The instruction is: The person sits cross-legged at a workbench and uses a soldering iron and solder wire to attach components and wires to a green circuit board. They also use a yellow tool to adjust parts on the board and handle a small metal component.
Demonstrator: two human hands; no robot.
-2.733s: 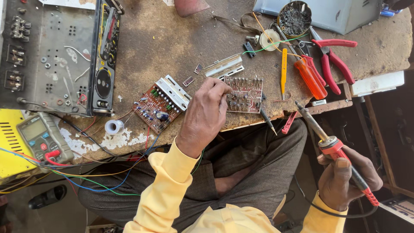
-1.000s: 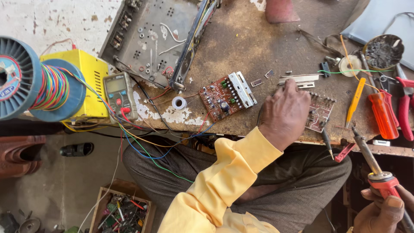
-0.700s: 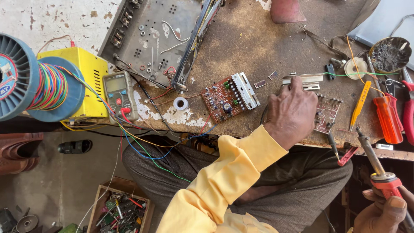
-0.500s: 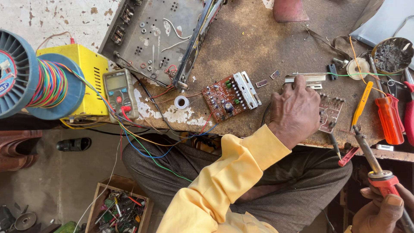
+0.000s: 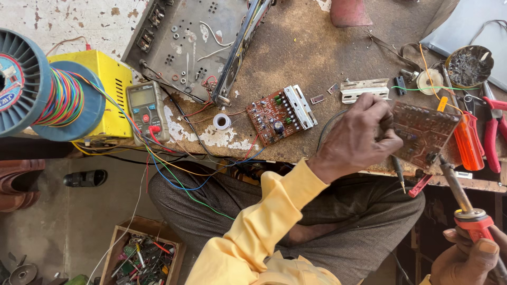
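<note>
My left hand (image 5: 359,134) grips the left edge of a brown circuit board (image 5: 422,134), held tilted above the front edge of the workbench with its copper side up. Low at the right, my right hand (image 5: 470,258) holds a red-handled soldering iron (image 5: 465,206); its tip rests at the board's lower right corner. A second red circuit board (image 5: 274,119) with a metal heat sink lies on the bench to the left of my left hand, wires trailing from it.
A metal chassis (image 5: 190,45), a multimeter (image 5: 148,111), a yellow box (image 5: 113,92) and a wire spool (image 5: 39,84) sit left. An orange screwdriver (image 5: 467,142), red pliers (image 5: 494,132), a solder roll (image 5: 222,121) and a dish (image 5: 469,64) lie nearby. A parts box (image 5: 142,258) sits on the floor.
My left hand has lifted the brown board off the bench and tilted it up. The soldering iron has come up so its tip touches the board's corner.
</note>
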